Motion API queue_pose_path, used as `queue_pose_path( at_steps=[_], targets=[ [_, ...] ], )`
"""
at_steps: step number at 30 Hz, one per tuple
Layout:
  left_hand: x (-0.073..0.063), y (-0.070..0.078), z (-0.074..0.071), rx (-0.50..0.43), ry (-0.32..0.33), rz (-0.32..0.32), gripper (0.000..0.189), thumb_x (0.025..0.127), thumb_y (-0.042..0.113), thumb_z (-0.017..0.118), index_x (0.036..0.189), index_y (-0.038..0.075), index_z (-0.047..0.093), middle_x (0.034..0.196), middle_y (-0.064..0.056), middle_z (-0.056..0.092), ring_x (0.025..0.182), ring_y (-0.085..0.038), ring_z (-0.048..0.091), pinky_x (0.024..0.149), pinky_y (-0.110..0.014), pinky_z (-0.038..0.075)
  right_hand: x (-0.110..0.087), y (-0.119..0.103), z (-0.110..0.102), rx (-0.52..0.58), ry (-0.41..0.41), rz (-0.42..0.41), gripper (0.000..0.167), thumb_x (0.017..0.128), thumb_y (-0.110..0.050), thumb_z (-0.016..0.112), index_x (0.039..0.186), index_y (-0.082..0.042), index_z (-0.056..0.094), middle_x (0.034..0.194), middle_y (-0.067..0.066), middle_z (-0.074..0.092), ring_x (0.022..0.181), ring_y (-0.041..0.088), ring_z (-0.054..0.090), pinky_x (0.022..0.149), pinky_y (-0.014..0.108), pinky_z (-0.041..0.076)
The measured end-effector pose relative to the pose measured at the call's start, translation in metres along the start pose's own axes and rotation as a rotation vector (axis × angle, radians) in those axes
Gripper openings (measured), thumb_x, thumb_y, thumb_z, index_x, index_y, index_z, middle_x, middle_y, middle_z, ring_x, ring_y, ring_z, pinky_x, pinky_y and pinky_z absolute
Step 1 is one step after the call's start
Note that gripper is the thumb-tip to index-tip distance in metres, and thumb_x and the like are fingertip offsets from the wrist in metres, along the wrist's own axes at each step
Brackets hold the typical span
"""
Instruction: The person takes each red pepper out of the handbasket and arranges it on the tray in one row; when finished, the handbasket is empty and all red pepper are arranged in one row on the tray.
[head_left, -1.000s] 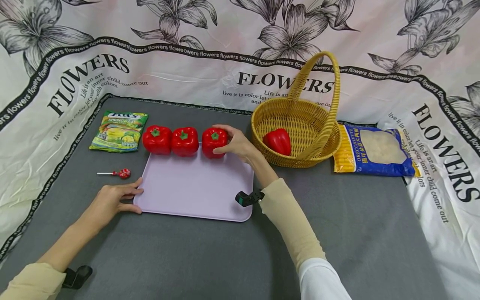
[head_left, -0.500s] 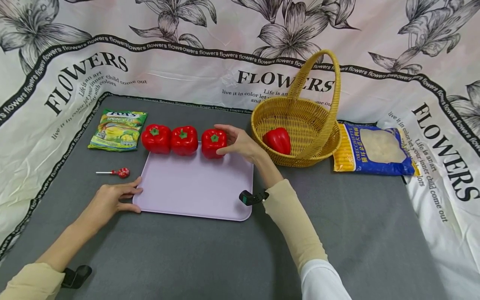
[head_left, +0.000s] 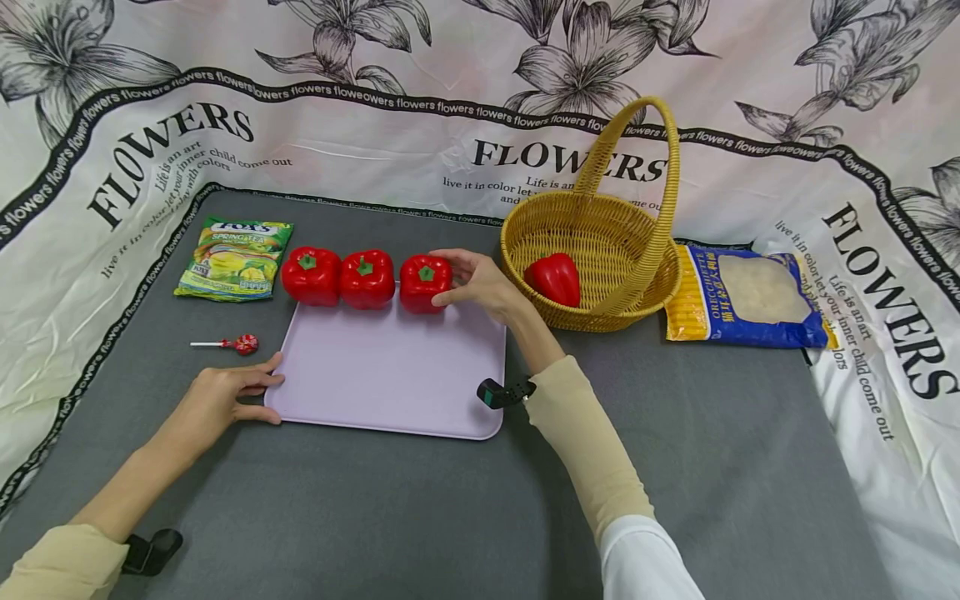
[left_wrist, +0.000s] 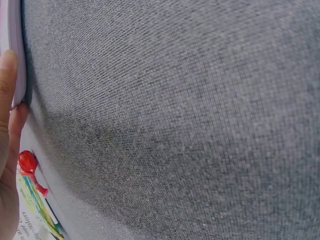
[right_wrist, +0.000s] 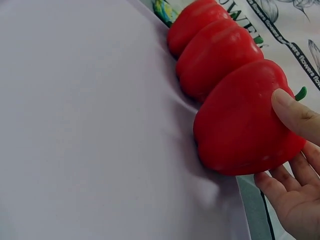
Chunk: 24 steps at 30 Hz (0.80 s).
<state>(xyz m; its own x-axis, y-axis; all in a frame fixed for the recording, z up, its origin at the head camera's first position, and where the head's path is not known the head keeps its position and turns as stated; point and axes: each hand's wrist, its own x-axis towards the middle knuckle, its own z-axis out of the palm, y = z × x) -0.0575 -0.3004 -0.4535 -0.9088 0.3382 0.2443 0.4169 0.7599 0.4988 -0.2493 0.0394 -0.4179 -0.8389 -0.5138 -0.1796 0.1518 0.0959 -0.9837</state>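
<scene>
In the head view my right hand (head_left: 480,287) grips the rightmost of three red bell peppers (head_left: 425,283), thumb on its near side, fingers behind. The right wrist view shows the thumb on the gripped bell pepper (right_wrist: 245,125) beside its green stem. A middle bell pepper (head_left: 367,280) and a left bell pepper (head_left: 310,277) stand in the same row, along the far edge of a pale lilac tray (head_left: 390,375). At the tray's left edge, my left hand (head_left: 217,404) touches the rim with thumb and fingertips spread and fairly straight.
Behind the right hand stands a yellow wicker basket (head_left: 622,225) holding another red bell pepper (head_left: 553,279). A blue and yellow pasta bag (head_left: 750,296) lies right of it. On the left are a green candy bag (head_left: 236,258) and a red lollipop (head_left: 245,344).
My right hand has shifted slightly rightward on the bell pepper. The left hand keeps its place at the tray, and the peppers stay in their row.
</scene>
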Motion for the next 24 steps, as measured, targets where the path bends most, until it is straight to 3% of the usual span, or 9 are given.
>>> queue_pose_path(
  at_steps=[14, 21, 24],
  targets=[
    [0.0, -0.0003, 0.0003, -0.012, -0.011, -0.015, 0.059, 0.049, 0.009, 0.091, 0.103, -0.007, 0.072, 0.121, -0.023, 0.061, 0.087, -0.026, 0.07, 0.076, -0.014, 0.048, 0.0056, -0.0002, 0.0011, 0.02, -0.025, 0.041, 0.065, 0.074, 0.012, 0.075, 0.133, -0.007, 0.056, 0.131, 0.007, 0.058, 0.12, 0.02, 0.053, 0.101, 0.031, 0.045],
    [-0.0001, 0.0006, 0.0009, -0.005, -0.014, -0.022, 0.059, 0.05, 0.009, 0.091, 0.103, -0.007, 0.071, 0.122, -0.023, 0.06, 0.087, -0.027, 0.07, 0.073, -0.033, 0.051, 0.0064, 0.0001, 0.0029, 0.034, -0.022, 0.04, 0.065, 0.076, 0.01, 0.075, 0.135, -0.009, 0.055, 0.131, 0.007, 0.058, 0.119, 0.019, 0.054, 0.1, 0.029, 0.046],
    [0.0, 0.0009, 0.001, -0.001, -0.011, -0.019, 0.059, 0.049, 0.009, 0.091, 0.103, -0.007, 0.072, 0.122, -0.023, 0.06, 0.087, -0.027, 0.07, 0.073, -0.029, 0.051, 0.0061, -0.0004, 0.0036, 0.042, -0.018, 0.044, 0.066, 0.076, 0.01, 0.074, 0.136, -0.009, 0.054, 0.132, 0.008, 0.057, 0.12, 0.02, 0.053, 0.1, 0.03, 0.046]
  ],
)
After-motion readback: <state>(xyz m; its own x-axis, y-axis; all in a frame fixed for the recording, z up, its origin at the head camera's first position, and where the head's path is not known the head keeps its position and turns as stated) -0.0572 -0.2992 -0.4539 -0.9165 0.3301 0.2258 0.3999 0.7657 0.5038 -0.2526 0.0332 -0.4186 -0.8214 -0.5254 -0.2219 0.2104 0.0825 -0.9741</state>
